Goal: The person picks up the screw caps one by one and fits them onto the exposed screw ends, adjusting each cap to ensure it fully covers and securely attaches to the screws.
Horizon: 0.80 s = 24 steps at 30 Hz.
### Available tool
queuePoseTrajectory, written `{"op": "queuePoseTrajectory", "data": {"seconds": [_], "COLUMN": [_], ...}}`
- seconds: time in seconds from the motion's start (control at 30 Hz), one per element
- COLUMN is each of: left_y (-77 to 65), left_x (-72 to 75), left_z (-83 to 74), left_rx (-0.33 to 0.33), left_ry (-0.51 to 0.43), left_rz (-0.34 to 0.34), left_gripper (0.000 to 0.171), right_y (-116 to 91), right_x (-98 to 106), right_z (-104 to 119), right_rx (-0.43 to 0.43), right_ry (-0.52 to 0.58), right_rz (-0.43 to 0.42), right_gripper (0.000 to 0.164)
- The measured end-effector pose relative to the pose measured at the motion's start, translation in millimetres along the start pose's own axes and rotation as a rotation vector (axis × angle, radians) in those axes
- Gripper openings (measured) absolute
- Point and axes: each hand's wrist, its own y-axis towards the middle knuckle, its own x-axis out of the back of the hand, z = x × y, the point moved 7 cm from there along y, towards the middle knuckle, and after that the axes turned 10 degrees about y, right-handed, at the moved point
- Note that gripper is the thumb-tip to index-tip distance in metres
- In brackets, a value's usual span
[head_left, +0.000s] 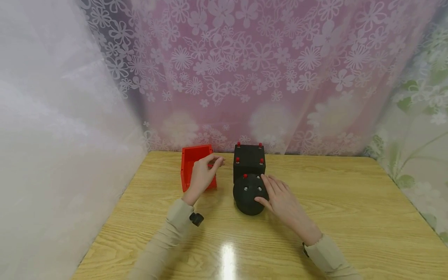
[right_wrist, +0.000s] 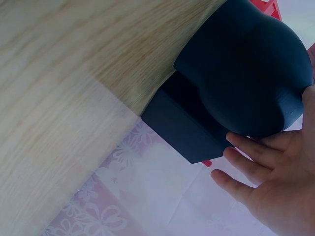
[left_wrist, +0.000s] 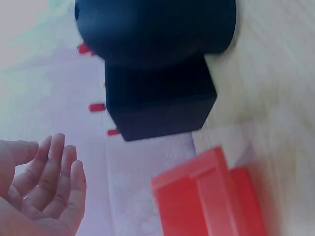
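Touching rounded block (head_left: 247, 204): right hand (head_left: 282, 200)

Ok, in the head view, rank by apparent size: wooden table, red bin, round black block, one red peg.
1. Wooden table
2. Red bin and round black block: too close to rank; the left hand hides part of the bin
3. Red peg

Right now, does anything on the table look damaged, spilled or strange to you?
Nothing looks spilled or damaged. Only the round black block looks odd: one red peg stands beside bare silvery fittings on its top, while the square black block shows four red pegs.
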Motion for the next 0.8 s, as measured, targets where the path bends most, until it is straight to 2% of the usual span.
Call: {"op": "queuePoseTrajectory", "data": {"seconds": [0.2,0.4,0.6,0.8], "left_y": [14.7,33.7,51.2,60.3], "left_x": [16.1,21.3,18.6,8.2], "left_z": [11.2,28.5,46.0,65.9], "left_rx": [0.009,0.052,0.096,0.144], "left_ry": [0.040,0.133,0.241,0.347], "left_rz": [0.012,0.023,0.055,0.146], "left_gripper": [0.018,0.019,0.022,0.022], "right_y": [0.2,-0.1,0.2,0.5], "right_x": [-1.2,-1.2,0.5,0.3], "right_z": [-1.6,-2.4,-1.0,-0.1], "right_rx": [-0.011,-0.008,0.003,-0.001], "right_ry": [0.005,0.006,0.001,0.006], "right_rz": [0.014,0.011,0.009,0.017], "right_gripper": [0.082,0.083,0.082,0.083]}}
